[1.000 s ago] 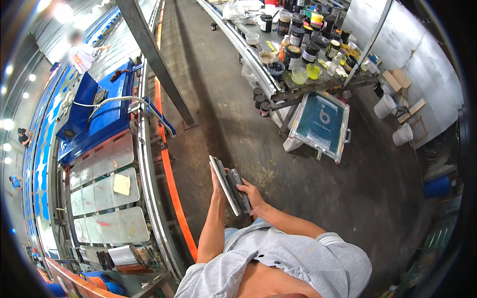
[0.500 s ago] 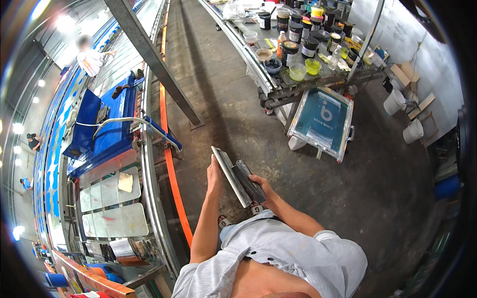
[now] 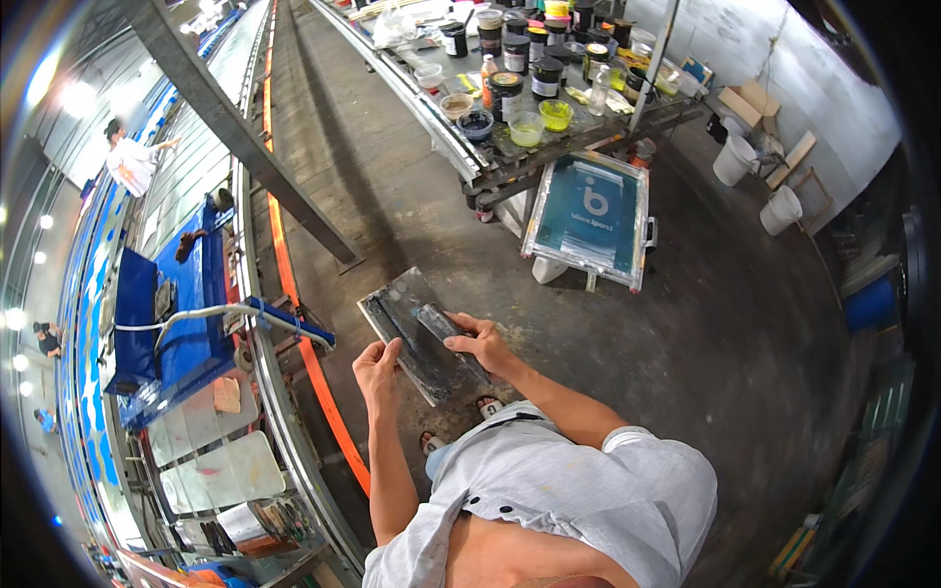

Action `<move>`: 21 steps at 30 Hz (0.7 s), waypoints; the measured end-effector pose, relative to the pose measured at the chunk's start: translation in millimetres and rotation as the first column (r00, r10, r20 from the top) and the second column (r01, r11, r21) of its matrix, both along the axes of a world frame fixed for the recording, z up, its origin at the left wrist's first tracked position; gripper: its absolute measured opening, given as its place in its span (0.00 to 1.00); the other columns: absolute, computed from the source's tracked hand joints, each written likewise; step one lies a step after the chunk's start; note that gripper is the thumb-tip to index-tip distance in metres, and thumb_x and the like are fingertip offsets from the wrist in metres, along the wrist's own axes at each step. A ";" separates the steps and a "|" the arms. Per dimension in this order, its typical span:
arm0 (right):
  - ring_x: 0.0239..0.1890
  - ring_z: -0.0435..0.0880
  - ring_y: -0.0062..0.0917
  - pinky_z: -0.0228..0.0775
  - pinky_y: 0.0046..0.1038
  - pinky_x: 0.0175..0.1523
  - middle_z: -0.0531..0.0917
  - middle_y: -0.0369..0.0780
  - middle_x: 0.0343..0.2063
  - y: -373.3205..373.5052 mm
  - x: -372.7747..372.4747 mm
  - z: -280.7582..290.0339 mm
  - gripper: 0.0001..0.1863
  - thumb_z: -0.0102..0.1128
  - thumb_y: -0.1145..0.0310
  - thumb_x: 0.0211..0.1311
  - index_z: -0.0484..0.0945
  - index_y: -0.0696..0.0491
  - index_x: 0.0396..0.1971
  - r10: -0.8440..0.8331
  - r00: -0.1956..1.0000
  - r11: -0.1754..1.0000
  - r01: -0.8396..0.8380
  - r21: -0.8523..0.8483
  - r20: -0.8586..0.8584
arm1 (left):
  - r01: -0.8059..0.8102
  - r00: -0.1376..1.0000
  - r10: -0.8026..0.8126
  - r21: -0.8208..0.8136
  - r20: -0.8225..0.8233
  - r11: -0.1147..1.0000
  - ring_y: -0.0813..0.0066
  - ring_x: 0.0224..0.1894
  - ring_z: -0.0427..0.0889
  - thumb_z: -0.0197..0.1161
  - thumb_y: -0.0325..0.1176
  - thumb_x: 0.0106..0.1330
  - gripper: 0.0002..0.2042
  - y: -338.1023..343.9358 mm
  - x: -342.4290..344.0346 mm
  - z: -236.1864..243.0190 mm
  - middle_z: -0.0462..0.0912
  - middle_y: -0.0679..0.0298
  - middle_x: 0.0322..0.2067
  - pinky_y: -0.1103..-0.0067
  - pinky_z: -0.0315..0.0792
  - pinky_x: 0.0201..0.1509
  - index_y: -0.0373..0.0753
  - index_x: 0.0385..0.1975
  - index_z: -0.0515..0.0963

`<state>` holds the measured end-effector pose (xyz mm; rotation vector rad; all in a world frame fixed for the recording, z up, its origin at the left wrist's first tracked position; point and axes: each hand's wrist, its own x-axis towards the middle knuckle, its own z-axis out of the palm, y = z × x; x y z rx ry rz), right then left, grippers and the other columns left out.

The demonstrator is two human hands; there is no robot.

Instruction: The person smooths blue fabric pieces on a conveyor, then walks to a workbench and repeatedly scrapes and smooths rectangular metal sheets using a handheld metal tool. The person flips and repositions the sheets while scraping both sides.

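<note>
Now both hands, left (image 3: 376, 370) and right (image 3: 482, 345), grip the dark squeegee board (image 3: 421, 333); next probably carrying it steadily toward the framed screen (image 3: 591, 218) ahead.

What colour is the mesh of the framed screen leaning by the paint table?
Teal-blue, with a white logo, on the framed screen; head view.

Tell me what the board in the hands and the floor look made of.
Board: a flat rigid panel, dull grey with dark ink smears; probably metal or coated wood, hard to tell which. The left hand grips its near edge and the right hand lies on top. Floor: looks like bare concrete, matte grey and stained.
</note>
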<state>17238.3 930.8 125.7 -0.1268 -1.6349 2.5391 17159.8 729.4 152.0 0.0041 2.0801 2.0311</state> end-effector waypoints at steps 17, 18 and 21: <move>0.41 0.86 0.26 0.81 0.28 0.47 0.83 0.45 0.45 44.3 -4.8 66.1 0.32 0.62 0.61 0.60 0.70 0.60 0.62 0.158 0.958 0.929 -0.062 -0.365 0.240 | 0.205 0.975 -0.204 -0.006 0.087 0.979 0.72 0.29 0.84 0.67 0.37 0.66 0.14 36.6 37.7 78.1 0.84 0.61 0.28 0.76 0.81 0.34 0.27 0.33 0.81; 0.40 0.86 0.27 0.82 0.28 0.47 0.83 0.45 0.45 46.9 -5.9 57.9 0.31 0.61 0.60 0.60 0.70 0.60 0.61 0.149 0.969 0.916 -0.060 -0.398 0.196 | 0.203 0.966 -0.218 0.116 0.137 0.972 0.72 0.29 0.84 0.68 0.36 0.66 0.14 42.9 36.8 78.5 0.84 0.60 0.28 0.76 0.81 0.33 0.27 0.35 0.81; 0.39 0.88 0.28 0.84 0.29 0.45 0.84 0.46 0.44 48.3 -2.6 37.9 0.29 0.59 0.59 0.62 0.70 0.59 0.60 0.195 0.977 0.872 -0.130 -0.473 0.092 | 0.252 0.945 -0.284 0.193 0.163 0.948 0.75 0.28 0.84 0.68 0.35 0.67 0.12 43.4 39.6 77.6 0.85 0.61 0.28 0.78 0.81 0.33 0.29 0.36 0.81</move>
